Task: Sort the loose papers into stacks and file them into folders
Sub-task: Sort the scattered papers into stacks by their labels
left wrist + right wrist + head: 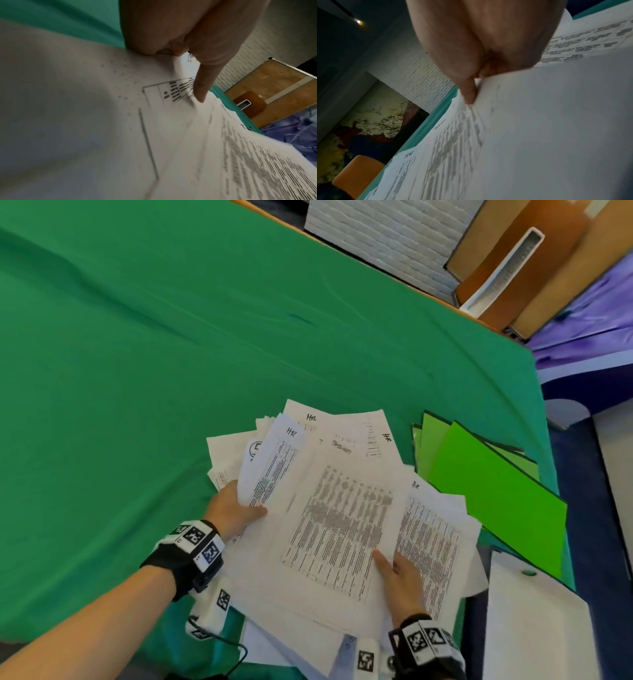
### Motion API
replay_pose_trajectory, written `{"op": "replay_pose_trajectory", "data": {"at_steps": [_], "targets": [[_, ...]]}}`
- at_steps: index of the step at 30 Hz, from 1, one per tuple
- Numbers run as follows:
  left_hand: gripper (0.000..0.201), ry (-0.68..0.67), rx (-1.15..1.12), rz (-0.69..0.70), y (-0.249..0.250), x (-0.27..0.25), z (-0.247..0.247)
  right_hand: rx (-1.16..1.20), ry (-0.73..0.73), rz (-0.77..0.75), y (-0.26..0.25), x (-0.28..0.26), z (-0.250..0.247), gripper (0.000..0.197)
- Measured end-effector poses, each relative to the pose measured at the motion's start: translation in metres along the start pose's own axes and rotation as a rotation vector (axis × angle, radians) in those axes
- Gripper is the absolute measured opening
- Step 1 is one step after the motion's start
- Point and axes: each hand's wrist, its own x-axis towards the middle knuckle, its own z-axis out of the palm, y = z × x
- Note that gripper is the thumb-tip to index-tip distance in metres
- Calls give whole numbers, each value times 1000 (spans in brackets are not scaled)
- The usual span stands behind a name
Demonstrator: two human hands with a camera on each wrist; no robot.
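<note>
Both hands pinch the fanned pile of white printed paper sheets (329,508) at the green-clothed tabletop's (137,371) near edge — left hand (233,510) thumb on top, right hand (399,580) likewise — beside bright green card folders (496,491).

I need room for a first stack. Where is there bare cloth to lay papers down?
The green tablecloth lies bare left of and beyond the loose papers. It is crowded on the right, where the green folders and a white folder border the pile.
</note>
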Motion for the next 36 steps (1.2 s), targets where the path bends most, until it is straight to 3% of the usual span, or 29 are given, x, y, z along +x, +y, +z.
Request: {"op": "replay_pose_trajectory", "data": {"at_steps": [3,7,9,11,16,20,26,29,31,34,36], "targets": [[47,14,10,0,0,1,1,-95,-50,-6,0,0,-3,29],[46,54,13,-14,1,1,3,-149,249,35,6,3,-18,30],[47,59,22,-17,0,2,4,-162,282,97,9,5,-24,34],[49,65,24,-25,-1,2,5,-165,189,115,11,6,-26,33],[52,88,80,-27,0,-1,8,-41,-86,98,5,-1,-12,8],[55,88,156,-11,3,-5,10,80,-217,113,-5,-3,2,40],[58,58,60,64,1,-8,10,84,-337,86,-22,-6,17,36],[60,6,142,76,6,-10,15,-56,-445,-31,-32,-6,26,44],[56,-10,192,144,15,-16,17,-80,-460,-73,-39,-6,30,60],[53,-90,150,353,41,-34,13,143,-402,56,-36,-1,28,113],[53,-237,57,456,60,-46,2,285,-399,102,-37,-1,20,105]]}}
